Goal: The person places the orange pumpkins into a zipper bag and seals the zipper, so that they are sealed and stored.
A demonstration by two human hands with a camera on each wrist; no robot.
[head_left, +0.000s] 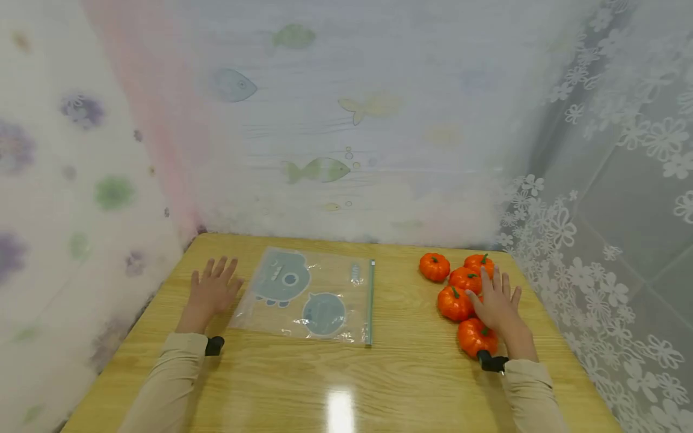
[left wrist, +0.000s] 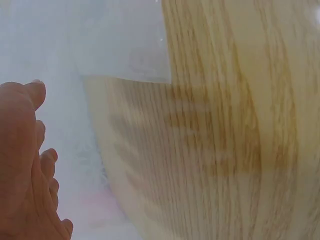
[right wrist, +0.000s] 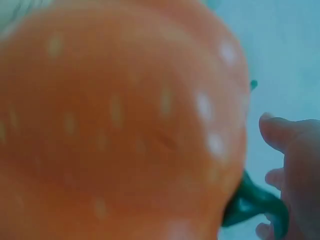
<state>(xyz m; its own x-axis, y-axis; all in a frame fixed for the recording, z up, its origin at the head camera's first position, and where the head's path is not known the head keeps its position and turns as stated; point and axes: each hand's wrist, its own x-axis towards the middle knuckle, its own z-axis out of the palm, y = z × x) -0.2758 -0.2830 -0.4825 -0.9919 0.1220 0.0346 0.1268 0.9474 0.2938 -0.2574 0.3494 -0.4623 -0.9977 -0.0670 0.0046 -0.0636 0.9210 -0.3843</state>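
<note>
On the left of the table, my left hand (head_left: 212, 291) has its fingers spread beside a clear zip bag (head_left: 289, 319) and holds nothing. The bag lies flat, printed with blue cartoon figures, its green zip strip (head_left: 370, 300) facing right. In the left wrist view, the hand (left wrist: 25, 165) shows at the left edge, above the tabletop. My right hand (head_left: 499, 307) extends with straight, spread fingers over the right side of several small orange pumpkins (head_left: 455, 302) with green stems, partly hiding one. Whether it touches them I cannot tell. A pumpkin (right wrist: 120, 115) fills most of the right wrist view.
The wood-grain table (head_left: 281, 385) has a back edge against a pale curtain (head_left: 303, 204) printed with fish. A flowered curtain (head_left: 108, 252) hangs along the left, and a sheer white-flowered one (head_left: 585, 264) along the right. Black straps (head_left: 215, 346) circle both wrists.
</note>
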